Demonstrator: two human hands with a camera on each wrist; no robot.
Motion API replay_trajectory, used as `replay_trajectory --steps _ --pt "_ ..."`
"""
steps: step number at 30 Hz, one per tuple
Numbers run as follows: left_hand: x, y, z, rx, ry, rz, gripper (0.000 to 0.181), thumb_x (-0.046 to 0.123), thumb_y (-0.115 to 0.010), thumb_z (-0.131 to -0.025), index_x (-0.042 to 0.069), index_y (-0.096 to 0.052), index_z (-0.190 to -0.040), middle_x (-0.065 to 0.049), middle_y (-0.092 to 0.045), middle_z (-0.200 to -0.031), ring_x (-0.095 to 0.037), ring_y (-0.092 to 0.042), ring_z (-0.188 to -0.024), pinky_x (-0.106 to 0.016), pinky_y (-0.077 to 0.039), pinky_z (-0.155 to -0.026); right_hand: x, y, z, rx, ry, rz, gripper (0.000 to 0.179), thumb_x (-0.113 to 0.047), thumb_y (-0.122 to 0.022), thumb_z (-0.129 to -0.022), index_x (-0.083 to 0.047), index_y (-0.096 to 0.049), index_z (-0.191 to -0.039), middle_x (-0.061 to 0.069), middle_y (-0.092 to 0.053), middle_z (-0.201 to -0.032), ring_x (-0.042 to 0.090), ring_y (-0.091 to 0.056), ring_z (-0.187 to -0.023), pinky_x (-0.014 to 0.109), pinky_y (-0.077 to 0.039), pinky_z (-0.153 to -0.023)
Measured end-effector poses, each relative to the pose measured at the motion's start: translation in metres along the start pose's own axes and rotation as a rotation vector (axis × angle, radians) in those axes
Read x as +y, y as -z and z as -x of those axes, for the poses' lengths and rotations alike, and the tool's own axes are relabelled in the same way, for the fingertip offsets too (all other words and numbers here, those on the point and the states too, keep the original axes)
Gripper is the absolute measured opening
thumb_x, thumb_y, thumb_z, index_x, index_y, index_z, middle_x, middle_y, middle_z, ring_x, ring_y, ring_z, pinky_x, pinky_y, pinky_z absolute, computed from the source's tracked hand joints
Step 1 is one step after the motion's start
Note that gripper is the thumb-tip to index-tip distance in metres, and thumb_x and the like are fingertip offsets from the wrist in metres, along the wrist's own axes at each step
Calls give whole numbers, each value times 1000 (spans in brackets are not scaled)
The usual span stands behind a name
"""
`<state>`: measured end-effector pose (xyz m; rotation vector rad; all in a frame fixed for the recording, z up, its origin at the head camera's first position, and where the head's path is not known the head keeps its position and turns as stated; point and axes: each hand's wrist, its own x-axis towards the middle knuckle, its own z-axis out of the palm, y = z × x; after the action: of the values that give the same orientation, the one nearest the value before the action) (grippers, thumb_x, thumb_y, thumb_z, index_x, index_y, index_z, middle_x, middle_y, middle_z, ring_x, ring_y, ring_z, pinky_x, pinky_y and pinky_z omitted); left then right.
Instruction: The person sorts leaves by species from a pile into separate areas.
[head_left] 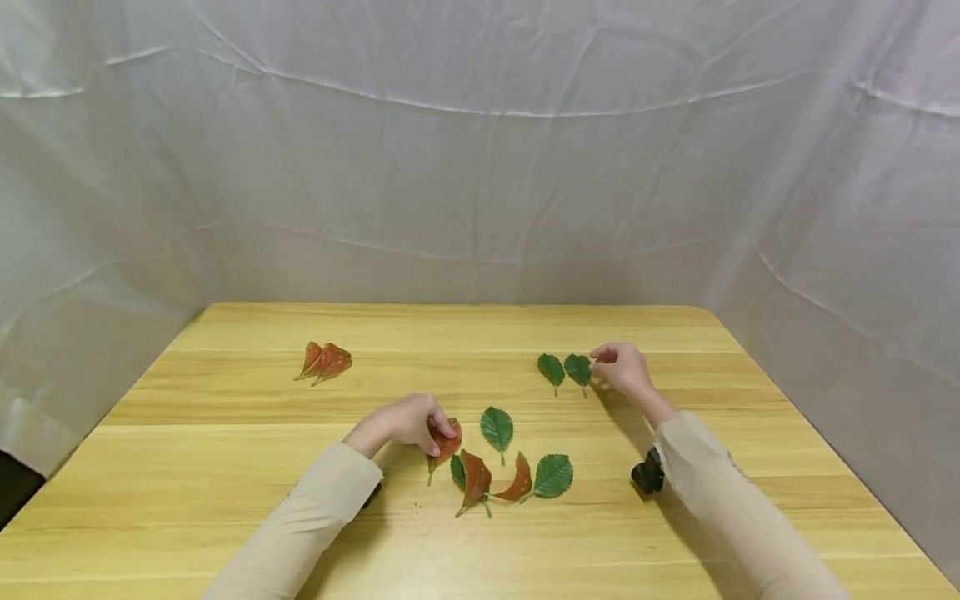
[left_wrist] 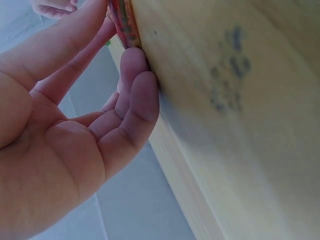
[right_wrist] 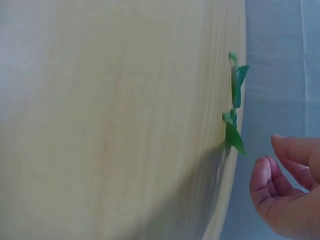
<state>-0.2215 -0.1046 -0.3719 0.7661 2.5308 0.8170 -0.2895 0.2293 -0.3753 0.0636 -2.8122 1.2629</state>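
At the middle of the table, my left hand has thumb and index finger on a red leaf, pinching it. The same red leaf shows at the fingertips in the left wrist view, partly hidden by the left hand. My right hand hovers just right of two green leaves lying side by side toward the back. In the right wrist view, a gap separates the loosely bent right hand from the nearer green leaf; nothing is between its fingers.
Near the middle lie a green leaf, a curled red leaf partly covering another green one, a smaller red leaf and a green leaf. Two overlapping red leaves lie back left. Grey sheeting surrounds the wooden table.
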Motion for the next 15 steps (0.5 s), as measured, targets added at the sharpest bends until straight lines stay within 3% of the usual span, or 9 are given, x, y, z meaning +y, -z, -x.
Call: replay_trajectory --steps 8,13,15 --pt "0 0 -1 -1 -4 -12 29 -7 -73 -65 3 -70 -92 -9 -65 -96 -23 -58 -93 -28 -47 -76 -7 3 13 -40 60 17 22 -2 -63 -81 9 -61 -99 11 -59 -80 21 -54 -72 27 -46 -61" --pt "0 0 -1 -3 -4 -15 29 -8 -73 -65 2 -70 -92 -9 -66 -96 -23 -58 -92 -27 -47 -75 -9 0 23 -88 59 -66 19 -2 -64 -79 8 -62 -95 13 -60 -81 23 -56 -72 32 -49 -64" --pt "0 0 -1 -4 -6 -15 29 -8 -73 -65 2 -70 -92 -9 -66 -95 -23 -58 -91 -27 -47 -74 -11 -1 28 -98 95 -103 17 -2 -66 -78 7 -63 -92 11 -61 -78 21 -56 -69 30 -49 -62"
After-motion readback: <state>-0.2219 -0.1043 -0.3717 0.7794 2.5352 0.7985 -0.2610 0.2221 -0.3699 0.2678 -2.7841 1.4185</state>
